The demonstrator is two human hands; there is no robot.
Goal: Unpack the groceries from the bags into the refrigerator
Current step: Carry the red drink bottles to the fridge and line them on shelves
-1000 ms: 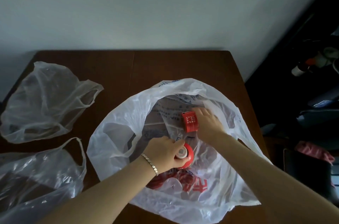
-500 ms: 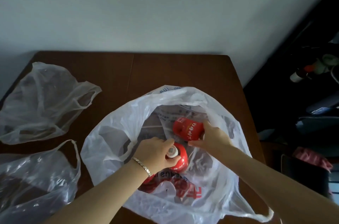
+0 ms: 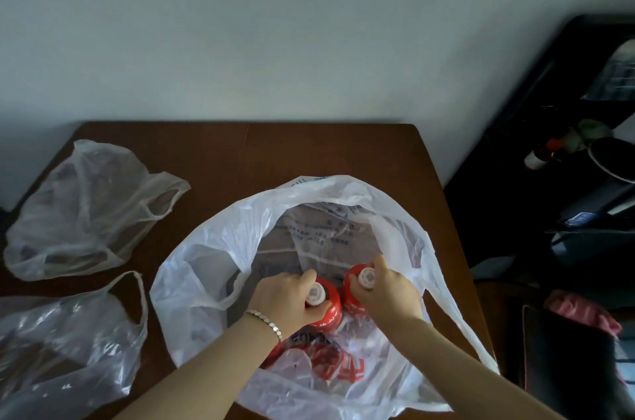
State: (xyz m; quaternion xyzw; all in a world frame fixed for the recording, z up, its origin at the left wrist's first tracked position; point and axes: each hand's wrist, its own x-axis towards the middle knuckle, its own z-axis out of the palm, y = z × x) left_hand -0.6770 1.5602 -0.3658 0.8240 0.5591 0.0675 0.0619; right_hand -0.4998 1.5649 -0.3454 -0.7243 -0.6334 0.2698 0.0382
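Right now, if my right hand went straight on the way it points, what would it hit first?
Most likely the other red bottle, gripped by your left hand. Your right hand, holding its own bottle, points toward it; they look almost touching, though depth is unclear.

red bottle (image 3: 330, 313) partly under left hand (image 3: 285, 299), lower-left bag (image 3: 68, 351) cut by frame edge, bag print (image 3: 319, 230) unreadable

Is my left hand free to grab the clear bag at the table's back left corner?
Probably not yet: the left hand grips a red bottle inside the white bag. Once it lets go, nothing stands on the table between it and the clear bag.
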